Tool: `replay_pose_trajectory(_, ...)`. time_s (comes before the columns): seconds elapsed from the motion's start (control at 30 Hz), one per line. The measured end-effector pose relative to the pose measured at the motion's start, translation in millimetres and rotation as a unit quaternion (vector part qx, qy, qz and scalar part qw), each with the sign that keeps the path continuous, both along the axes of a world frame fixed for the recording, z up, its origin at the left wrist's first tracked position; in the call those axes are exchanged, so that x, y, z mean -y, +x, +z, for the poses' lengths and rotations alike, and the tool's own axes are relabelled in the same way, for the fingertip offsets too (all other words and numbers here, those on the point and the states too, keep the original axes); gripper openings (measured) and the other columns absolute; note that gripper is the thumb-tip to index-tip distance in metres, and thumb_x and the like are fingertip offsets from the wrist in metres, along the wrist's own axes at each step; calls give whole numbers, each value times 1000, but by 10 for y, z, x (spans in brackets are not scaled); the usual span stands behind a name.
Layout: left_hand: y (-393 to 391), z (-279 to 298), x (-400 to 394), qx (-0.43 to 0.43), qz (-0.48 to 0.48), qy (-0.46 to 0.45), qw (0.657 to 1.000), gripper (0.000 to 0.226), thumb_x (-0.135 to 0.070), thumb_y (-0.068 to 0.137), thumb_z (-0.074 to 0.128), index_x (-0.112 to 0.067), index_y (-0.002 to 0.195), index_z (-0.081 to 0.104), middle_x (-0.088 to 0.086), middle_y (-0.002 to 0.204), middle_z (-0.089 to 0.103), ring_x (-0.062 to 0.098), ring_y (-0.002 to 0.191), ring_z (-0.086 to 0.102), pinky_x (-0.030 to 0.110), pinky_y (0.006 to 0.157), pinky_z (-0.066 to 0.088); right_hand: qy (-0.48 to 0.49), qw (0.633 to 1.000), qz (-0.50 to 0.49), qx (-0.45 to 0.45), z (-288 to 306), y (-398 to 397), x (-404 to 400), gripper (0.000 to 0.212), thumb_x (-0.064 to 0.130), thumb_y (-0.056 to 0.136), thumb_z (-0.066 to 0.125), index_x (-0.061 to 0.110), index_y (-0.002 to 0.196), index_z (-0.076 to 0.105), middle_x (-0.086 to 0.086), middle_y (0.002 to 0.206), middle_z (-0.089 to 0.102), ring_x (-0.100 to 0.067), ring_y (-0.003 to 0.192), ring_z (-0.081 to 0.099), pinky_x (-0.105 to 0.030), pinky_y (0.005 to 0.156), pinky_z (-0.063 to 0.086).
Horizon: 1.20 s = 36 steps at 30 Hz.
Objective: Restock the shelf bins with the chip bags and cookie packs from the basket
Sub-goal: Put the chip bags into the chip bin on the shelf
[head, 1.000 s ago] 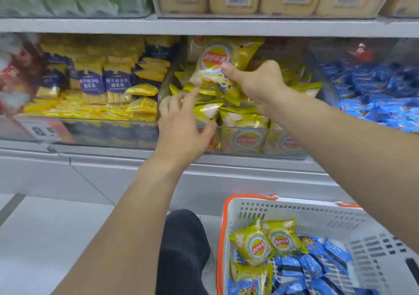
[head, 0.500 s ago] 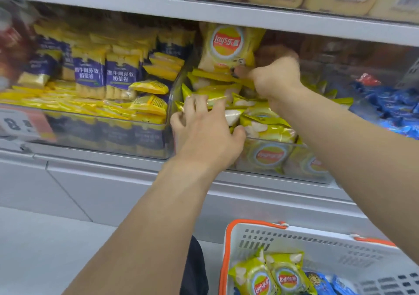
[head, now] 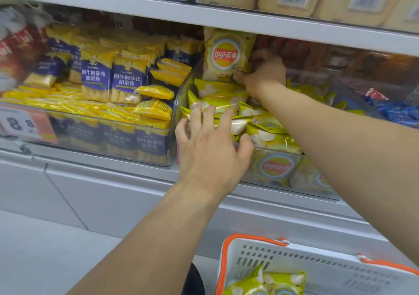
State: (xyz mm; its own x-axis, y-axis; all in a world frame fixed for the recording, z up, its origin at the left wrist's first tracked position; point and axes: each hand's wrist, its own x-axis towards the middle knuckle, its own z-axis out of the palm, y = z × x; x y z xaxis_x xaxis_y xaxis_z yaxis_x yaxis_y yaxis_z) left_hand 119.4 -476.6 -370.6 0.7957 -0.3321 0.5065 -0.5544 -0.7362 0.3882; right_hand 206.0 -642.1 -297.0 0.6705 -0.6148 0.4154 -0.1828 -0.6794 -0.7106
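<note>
Now seating a chip bag upright at the back of the clear bin; best done by working left to right. At nine o'clock, milk-tea roll packs (head: 96, 77) fill the neighbouring bin and need no touching. Just right of centre, left hand (head: 210, 145) spread, fingers relaxed and pressing down on the pile of chip bags (head: 226, 104) in the chip bin (head: 181, 95); worth keeping flat so nothing slides over the front edge. Towards one o'clock, right hand (head: 264, 77) pinching the lower edge of the standing chip bag (head: 227, 55), set against the back under the upper shelf (head: 317, 29). Advisable to let go only once it leans steady. At five o'clock, basket (head: 317, 265) on the floor holding more chip bags.
</note>
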Motion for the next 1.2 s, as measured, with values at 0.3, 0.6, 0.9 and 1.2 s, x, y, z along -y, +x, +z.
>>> replay_pose_trajectory(0.3, 3, 13, 36, -19, 13, 11, 1000, 68, -55, 79, 23, -33, 140, 46, 0, 151, 41, 23, 148, 17, 45, 113, 9, -13, 995, 3, -97, 104, 45, -83, 52, 35, 77, 76, 15, 123, 61, -4, 125, 65, -24, 117, 62, -25, 87, 50)
replay_pose_trajectory(0.6, -78, 68, -42, -16, -6, 47, 999, 66, -55, 90, 25, -31, 151, 33, 4, 161, 26, 25, 152, 7, 49, 116, 12, -247, 956, 86, -130, 147, -959, -196, 47, 24, 82, 67, 11, 125, 55, -14, 121, 62, -34, 118, 54, -40, 98, 47)
replay_pose_trajectory(0.9, -900, -105, 76, 35, -184, -128, 974, 17, -16, 84, 54, -13, 98, 63, 0, 93, 59, 24, 86, 58, 41, 74, 48, -190, 954, 210, 101, -723, -2477, -203, 19, 0, 80, 62, 9, 97, 62, 1, 88, 56, -10, 72, 49, -23, 69, 43)
replay_pose_trajectory(1.2, -1890, -1706, -168, -418, -223, 266, 839, 36, -36, 92, 59, -16, 122, 60, 4, 121, 63, 24, 112, 59, 33, 91, 48, 57, 938, 214, -267, -2574, -3434, -123, 28, 14, 86, 64, 20, 113, 59, 7, 103, 57, -7, 74, 56, -20, 70, 45)
